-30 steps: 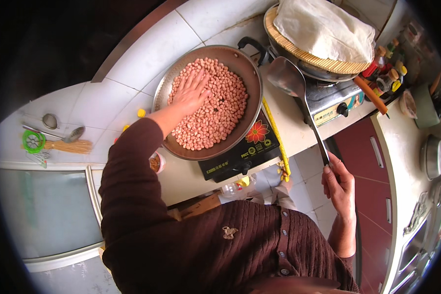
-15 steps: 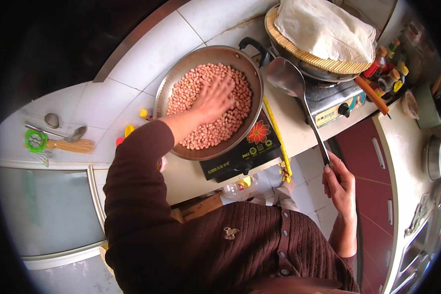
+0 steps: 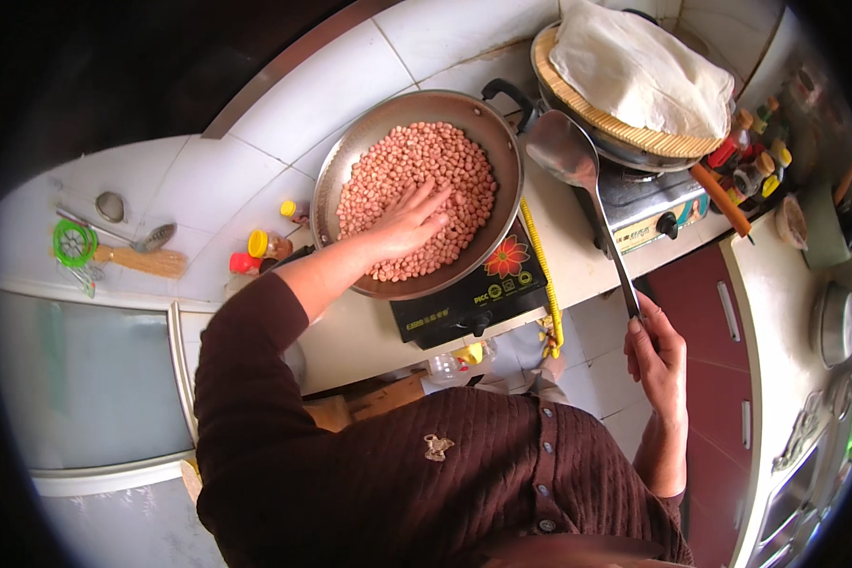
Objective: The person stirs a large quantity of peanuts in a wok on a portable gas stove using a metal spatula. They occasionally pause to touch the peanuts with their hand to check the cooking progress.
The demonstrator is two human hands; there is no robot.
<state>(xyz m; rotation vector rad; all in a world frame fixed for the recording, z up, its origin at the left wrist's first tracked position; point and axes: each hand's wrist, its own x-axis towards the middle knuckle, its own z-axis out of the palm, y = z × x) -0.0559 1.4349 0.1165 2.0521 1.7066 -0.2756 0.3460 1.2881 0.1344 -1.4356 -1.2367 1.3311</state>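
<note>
Hands apart. Left hand (image 3: 407,227) spread on peanuts (image 3: 388,172); below it, yellow lettering, red flower on black induction cooker (image 3: 466,309). Right hand (image 3: 659,360) clamped round wok spatula (image 3: 564,150).

Brown ribbed cardigan (image 3: 350,473); round buttons (image 3: 546,525)

A kitchen, as the pan (image 3: 358,144) on a cooktop (image 3: 464,317), gas stove (image 3: 646,232) and cabinets (image 3: 696,293) show.
</note>
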